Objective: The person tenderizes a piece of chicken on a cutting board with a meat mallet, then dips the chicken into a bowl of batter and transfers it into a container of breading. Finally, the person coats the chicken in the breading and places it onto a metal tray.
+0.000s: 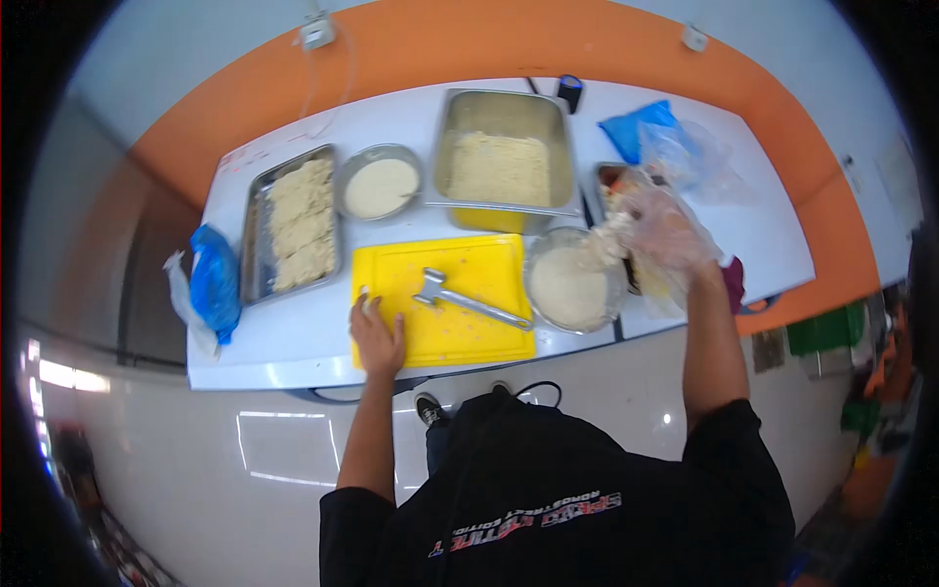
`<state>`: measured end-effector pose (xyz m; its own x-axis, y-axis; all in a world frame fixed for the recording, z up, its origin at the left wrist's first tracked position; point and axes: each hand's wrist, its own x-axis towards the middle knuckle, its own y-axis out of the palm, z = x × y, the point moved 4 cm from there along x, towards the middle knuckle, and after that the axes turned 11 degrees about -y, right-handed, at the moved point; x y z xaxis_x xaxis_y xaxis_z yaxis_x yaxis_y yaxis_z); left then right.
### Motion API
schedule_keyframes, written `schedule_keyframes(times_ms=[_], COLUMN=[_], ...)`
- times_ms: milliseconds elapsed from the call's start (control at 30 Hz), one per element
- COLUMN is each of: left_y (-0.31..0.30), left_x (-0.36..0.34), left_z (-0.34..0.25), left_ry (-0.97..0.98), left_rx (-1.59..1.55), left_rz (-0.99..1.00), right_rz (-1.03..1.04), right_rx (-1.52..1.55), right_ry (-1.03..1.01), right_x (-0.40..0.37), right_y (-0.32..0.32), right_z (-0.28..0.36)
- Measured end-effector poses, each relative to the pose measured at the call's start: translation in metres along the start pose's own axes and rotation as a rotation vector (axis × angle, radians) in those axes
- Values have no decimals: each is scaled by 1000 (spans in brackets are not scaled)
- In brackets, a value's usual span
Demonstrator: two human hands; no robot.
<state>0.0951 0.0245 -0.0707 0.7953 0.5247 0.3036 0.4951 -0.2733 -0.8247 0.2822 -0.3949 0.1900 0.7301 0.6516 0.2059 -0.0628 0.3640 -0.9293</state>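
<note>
My left hand [378, 335] rests with its fingers apart on the left edge of the yellow cutting board [469, 256]. A metal meat mallet [476, 305] lies on the board to its right. My right hand [665, 235] wears a clear plastic glove and has its fingers round a pale, coated piece [608, 242]. That piece is over the right rim of a round metal bowl [570, 290] of white powder. Beneath the gloved hand is a metal tray [608, 176], mostly hidden.
A tray [247, 245] of coated pieces and a bowl [348, 168] of pale mixture stand at the left. Behind the board is a deep metal pan [559, 157] of crumbs. Blue bags [216, 284] lie at the left edge, with another blue bag [634, 129] at the back right.
</note>
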Motion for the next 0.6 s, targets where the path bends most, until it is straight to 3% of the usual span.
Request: schedule_keyframes(times_ms=[33,100,133,200,300,600], left_y=[-1,-7,-7,-10,-10,-9], left_x=[0,0,0,1,2,2], left_z=[0,-4,-4,-4,-5,-6], left_ry=[2,-32,-35,-38,-32,-44], left_rx=[9,0,-15,6,23,48], left_rz=[2,44,40,18,3,78], right_rz=[53,-134,-131,-39,-10,-112], right_rx=[63,33,46,194,400,574], right_ry=[40,-10,-41,138,202,289], right_x=[-1,-10,-8,-8,-17,-27], right_y=[0,3,3,-7,7,21], right_z=[4,0,11,18,-1,7])
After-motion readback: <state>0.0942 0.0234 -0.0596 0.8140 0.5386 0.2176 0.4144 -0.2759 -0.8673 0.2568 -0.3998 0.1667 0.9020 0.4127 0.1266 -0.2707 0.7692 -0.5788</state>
